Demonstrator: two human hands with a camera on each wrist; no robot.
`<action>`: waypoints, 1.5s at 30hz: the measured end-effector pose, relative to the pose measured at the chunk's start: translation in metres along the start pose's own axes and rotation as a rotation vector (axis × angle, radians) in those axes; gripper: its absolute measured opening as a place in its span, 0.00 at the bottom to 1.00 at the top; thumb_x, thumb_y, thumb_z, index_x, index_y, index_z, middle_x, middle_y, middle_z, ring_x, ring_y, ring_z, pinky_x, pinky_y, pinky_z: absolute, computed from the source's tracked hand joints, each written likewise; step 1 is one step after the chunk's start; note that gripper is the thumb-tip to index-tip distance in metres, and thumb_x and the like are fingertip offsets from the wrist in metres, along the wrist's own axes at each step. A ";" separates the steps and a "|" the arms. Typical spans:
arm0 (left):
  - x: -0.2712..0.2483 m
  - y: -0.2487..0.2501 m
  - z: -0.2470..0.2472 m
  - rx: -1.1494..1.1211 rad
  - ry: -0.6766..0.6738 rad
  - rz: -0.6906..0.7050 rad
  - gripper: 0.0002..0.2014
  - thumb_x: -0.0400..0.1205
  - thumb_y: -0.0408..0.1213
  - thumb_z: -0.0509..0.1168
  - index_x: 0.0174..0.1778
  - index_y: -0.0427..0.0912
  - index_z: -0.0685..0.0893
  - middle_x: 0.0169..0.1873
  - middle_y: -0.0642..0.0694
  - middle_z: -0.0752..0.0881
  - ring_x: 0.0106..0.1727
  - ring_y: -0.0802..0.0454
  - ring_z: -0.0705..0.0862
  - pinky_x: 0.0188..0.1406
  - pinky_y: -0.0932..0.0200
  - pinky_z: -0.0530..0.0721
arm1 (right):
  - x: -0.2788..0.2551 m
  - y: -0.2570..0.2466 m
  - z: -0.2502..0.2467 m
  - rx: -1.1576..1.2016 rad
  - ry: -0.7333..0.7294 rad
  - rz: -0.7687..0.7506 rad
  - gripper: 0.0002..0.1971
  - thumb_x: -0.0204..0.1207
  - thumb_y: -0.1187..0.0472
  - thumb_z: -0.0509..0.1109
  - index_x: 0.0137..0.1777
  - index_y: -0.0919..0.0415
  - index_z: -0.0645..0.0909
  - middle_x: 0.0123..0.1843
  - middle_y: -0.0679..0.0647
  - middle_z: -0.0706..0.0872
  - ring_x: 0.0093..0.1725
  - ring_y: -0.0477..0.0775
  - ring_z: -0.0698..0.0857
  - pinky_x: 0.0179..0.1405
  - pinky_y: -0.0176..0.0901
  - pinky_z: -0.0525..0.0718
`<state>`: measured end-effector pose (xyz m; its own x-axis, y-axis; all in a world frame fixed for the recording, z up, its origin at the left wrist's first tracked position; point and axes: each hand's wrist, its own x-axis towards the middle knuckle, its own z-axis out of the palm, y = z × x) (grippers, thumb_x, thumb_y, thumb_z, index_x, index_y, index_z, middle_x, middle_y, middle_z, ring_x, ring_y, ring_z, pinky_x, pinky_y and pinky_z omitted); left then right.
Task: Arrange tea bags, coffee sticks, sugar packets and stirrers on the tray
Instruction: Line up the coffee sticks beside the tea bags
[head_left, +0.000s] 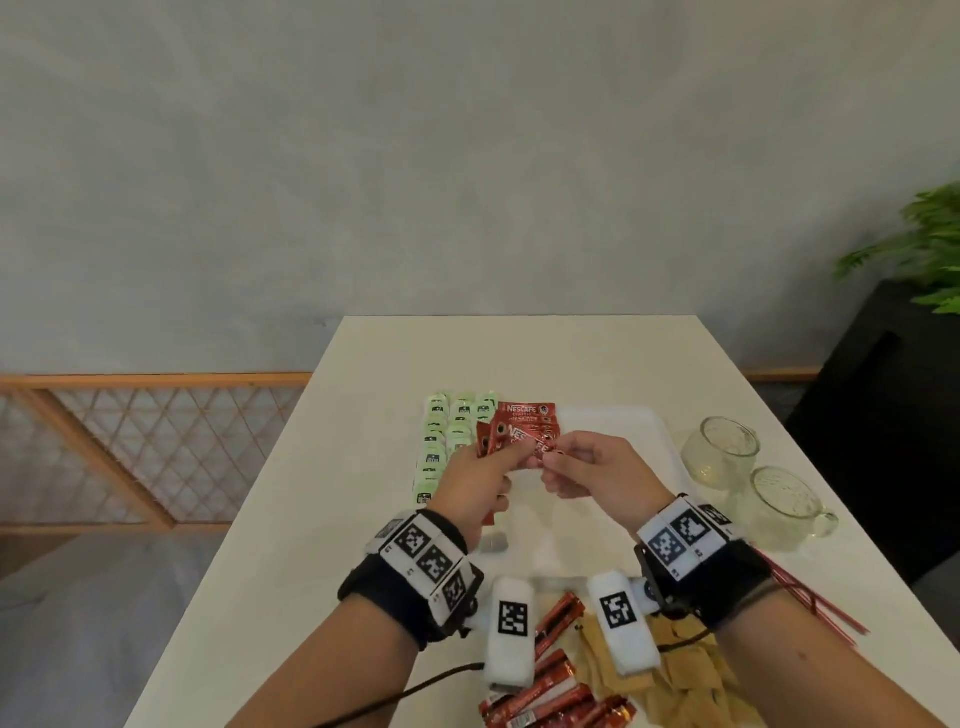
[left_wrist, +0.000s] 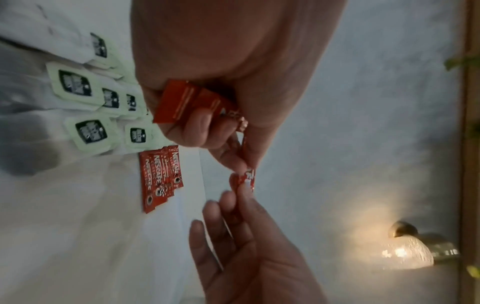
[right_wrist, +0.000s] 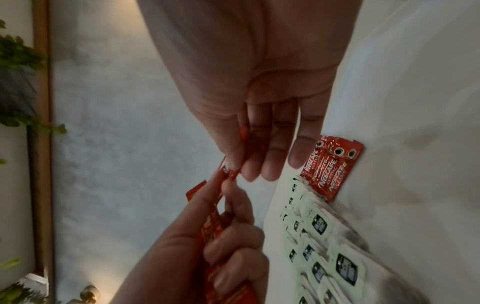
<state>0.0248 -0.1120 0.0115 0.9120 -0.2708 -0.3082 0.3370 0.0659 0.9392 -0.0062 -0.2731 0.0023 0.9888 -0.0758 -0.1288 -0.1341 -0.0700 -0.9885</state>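
Note:
My left hand (head_left: 506, 462) grips a bunch of red coffee sticks (head_left: 491, 441) above the table. My right hand (head_left: 558, 462) pinches the end of one stick (head_left: 543, 448) of that bunch between thumb and fingers. The left wrist view shows the bunch (left_wrist: 187, 102) in my curled fingers and the pinched stick (left_wrist: 246, 179). A few red sticks (head_left: 524, 413) lie side by side on the white tray (head_left: 660, 431). Green tea bags (head_left: 447, 441) lie in rows just left of them. The right wrist view shows those laid sticks (right_wrist: 330, 166) and the tea bags (right_wrist: 342, 267).
Near the table's front edge lie a loose pile of coffee sticks (head_left: 556, 691) and brown sugar packets (head_left: 675, 670). Thin red stirrers (head_left: 810, 608) lie at the front right. Two glass cups (head_left: 722, 452) (head_left: 784, 504) stand right of the tray. A plant (head_left: 930, 249) is at the far right.

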 end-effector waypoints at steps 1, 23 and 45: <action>0.000 0.001 -0.001 0.025 0.023 0.014 0.06 0.80 0.42 0.72 0.44 0.44 0.85 0.37 0.49 0.86 0.20 0.61 0.66 0.17 0.67 0.65 | 0.001 -0.001 -0.003 -0.011 0.006 0.005 0.02 0.78 0.67 0.71 0.48 0.65 0.84 0.32 0.54 0.88 0.33 0.50 0.85 0.40 0.40 0.85; 0.034 0.006 -0.034 0.204 0.085 -0.094 0.10 0.86 0.44 0.62 0.51 0.41 0.79 0.35 0.50 0.78 0.25 0.57 0.68 0.17 0.66 0.67 | 0.040 0.032 -0.021 -0.070 0.057 0.170 0.09 0.82 0.65 0.66 0.59 0.64 0.83 0.45 0.57 0.92 0.41 0.51 0.91 0.43 0.44 0.88; 0.059 -0.002 -0.064 0.082 0.021 -0.079 0.05 0.86 0.35 0.63 0.54 0.40 0.82 0.46 0.41 0.92 0.25 0.54 0.77 0.19 0.62 0.72 | 0.092 0.075 -0.021 -0.610 0.279 0.410 0.17 0.68 0.53 0.81 0.41 0.51 0.72 0.49 0.53 0.83 0.49 0.57 0.85 0.56 0.52 0.85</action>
<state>0.0935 -0.0669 -0.0179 0.8884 -0.2518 -0.3838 0.3884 -0.0336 0.9209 0.0731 -0.3066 -0.0825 0.8101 -0.4550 -0.3698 -0.5774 -0.5099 -0.6376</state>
